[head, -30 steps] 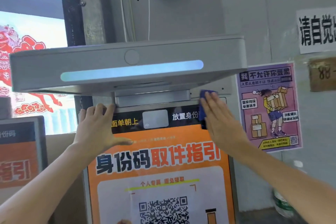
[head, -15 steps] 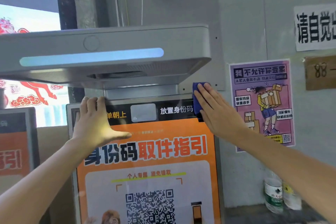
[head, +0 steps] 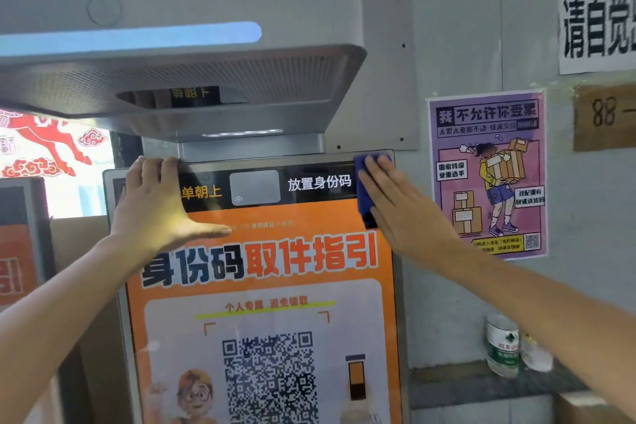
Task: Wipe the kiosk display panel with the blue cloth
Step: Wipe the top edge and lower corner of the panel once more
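Observation:
The kiosk display panel (head: pixel 275 303) is an upright screen with a black top band, orange graphics and a QR code. My right hand (head: pixel 402 206) lies flat with fingers together, pressing the blue cloth (head: pixel 364 193) against the panel's top right corner; most of the cloth is hidden under the palm. My left hand (head: pixel 155 206) rests flat on the panel's top left corner, thumb stretched out along the orange area.
A grey scanner hood (head: pixel 192 45) with a lit blue strip juts out above the panel. A purple poster (head: pixel 488 175) hangs on the grey wall at right. Two plastic bottles (head: pixel 502 344) stand on a ledge at lower right. Another orange screen (head: pixel 17 244) sits at left.
The view has shifted so the kiosk sits further left and lower. Both hands stay on the panel's top corners, the right one still pressing the cloth at the top right.

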Tool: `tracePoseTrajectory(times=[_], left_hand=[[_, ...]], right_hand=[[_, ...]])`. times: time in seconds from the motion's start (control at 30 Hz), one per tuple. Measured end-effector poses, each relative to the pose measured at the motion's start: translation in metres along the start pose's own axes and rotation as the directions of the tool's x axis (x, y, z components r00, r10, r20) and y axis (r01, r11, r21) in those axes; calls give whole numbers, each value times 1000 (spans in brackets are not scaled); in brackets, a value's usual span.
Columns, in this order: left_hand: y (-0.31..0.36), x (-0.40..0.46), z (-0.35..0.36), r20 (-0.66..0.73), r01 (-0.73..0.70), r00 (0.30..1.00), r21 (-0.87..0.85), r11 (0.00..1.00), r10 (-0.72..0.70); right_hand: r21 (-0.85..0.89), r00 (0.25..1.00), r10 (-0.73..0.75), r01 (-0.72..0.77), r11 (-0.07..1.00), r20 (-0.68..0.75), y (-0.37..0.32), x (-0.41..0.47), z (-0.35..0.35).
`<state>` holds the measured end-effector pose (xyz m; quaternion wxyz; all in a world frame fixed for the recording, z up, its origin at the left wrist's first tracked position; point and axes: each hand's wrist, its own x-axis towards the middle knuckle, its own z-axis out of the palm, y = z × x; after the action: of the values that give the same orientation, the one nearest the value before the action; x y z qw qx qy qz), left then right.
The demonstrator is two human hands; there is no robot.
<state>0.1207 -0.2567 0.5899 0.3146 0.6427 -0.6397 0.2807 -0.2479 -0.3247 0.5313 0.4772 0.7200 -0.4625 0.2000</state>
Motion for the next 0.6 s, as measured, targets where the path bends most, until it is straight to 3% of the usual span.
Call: tracePoseTrajectory(times=[0.1, 0.17, 0.27, 0.37, 0.43, 0.5, 0.6], left_hand=[[0, 0, 1, -7, -12, 1000, -2, 1000, 12], [-1, 0, 2, -19, -19, 1000, -4, 1000, 19], [-2, 0, 4, -26, -34, 999, -7, 999, 34], [-4, 1, 5, -26, -53, 998, -14, 999, 52], [-4, 1, 4, -30, -42, 999, -20, 999, 41], [-3, -1, 4, -36, -41, 999, -30, 999, 40], [-4, -1, 4, -48, -39, 998, -51, 998, 37]], right_hand=[[67, 998, 33, -30, 997, -49, 5, 15, -9], [45, 993, -39, 45, 998, -115, -3, -3, -1], [38, 940, -327, 332, 943, -95, -29, -63, 27], [70, 798, -589, 585, 808, 128, -46, -115, 46], [43, 726, -674, 675, 736, 134, -39, -112, 48], [-2, 782, -621, 622, 783, 56, -22, -87, 40], [7, 944, -327, 327, 945, -36, 2, -53, 24]])
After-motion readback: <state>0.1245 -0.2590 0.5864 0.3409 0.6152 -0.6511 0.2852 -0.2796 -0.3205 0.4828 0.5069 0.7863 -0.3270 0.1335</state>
